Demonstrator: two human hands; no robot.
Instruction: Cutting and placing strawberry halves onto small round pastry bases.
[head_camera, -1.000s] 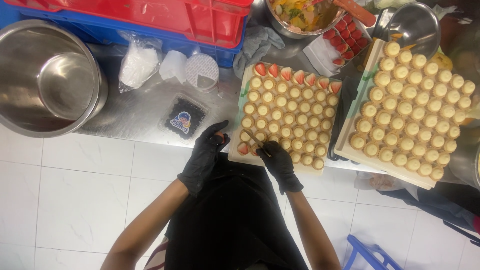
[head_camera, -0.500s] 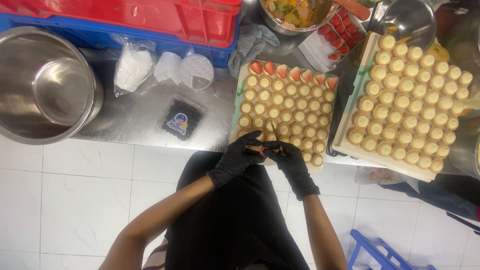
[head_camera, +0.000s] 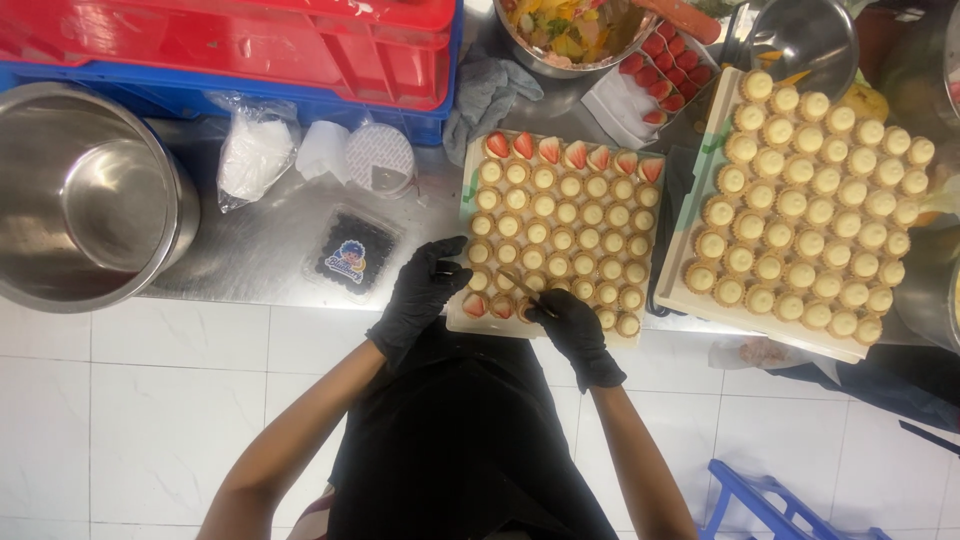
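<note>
Tartlets (head_camera: 560, 215) cream-filled, strawberries on end rows; right hand's fingers (head_camera: 560, 308) pinch tweezers (head_camera: 520, 288).

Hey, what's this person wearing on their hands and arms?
Both the left hand and the right hand wear thin, snug black gloves that end just past the wrist. Above the cuffs the forearms are bare, with no sleeves, watch or bands visible. The person also wears a black apron.

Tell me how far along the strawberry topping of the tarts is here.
Done: the near tray has strawberry pieces along its far row and a few at its near left corner. In hand: both gloved hands, left hand and right hand, work at that near edge. Left: the middle rows and the whole second tray remain plain.
</note>
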